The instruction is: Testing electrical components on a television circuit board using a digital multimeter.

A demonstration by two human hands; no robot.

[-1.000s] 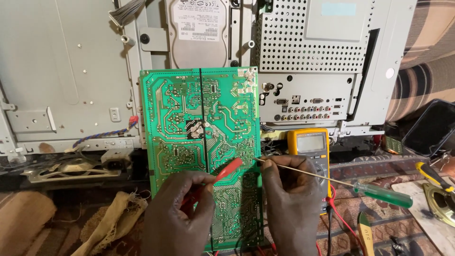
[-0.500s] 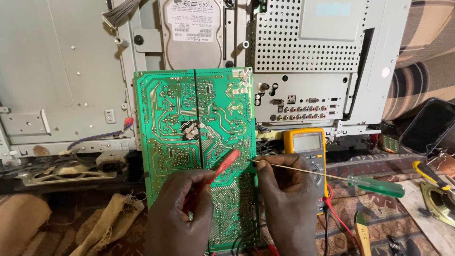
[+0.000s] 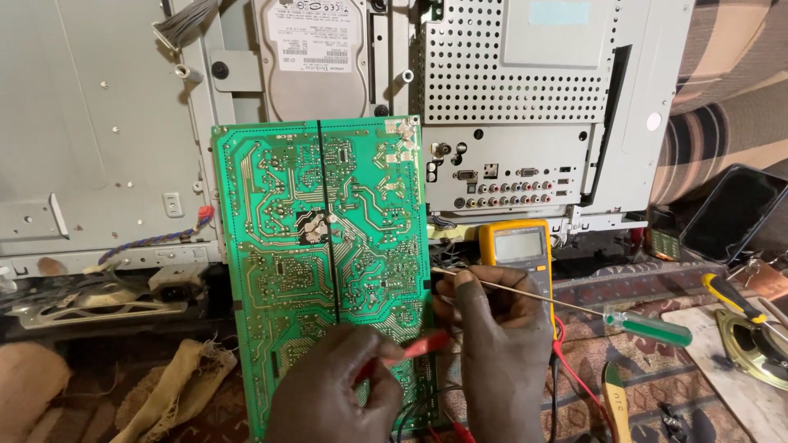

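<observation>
Probing: both hands work at the lower part of a green circuit board (image 3: 320, 271), which stands upright with its solder side toward the camera.
Left hand: the left hand (image 3: 336, 390) is closed around a red probe (image 3: 414, 347), whose tip lies against the board near its lower right edge.
Right hand: the right hand (image 3: 502, 344) rests against the board's right edge, fingers curled in; a thin metal shaft crosses just above the fingertips, and whether the hand pinches something of its own is hard to tell from here.
Screwdriver: a green-handled screwdriver (image 3: 657, 330) lies to the right, its long shaft reaching left toward the right hand.
Meter: a yellow multimeter (image 3: 515, 246) stands just behind the right hand, with red and black leads (image 3: 566, 365) trailing down beside the wrist.
Behind: a grey metal chassis (image 3: 98, 148) with a hard drive (image 3: 316, 57) and a connector panel (image 3: 509, 180).
Far right: a yellow-and-black screwdriver (image 3: 733, 297) and a loudspeaker (image 3: 759, 344).
</observation>
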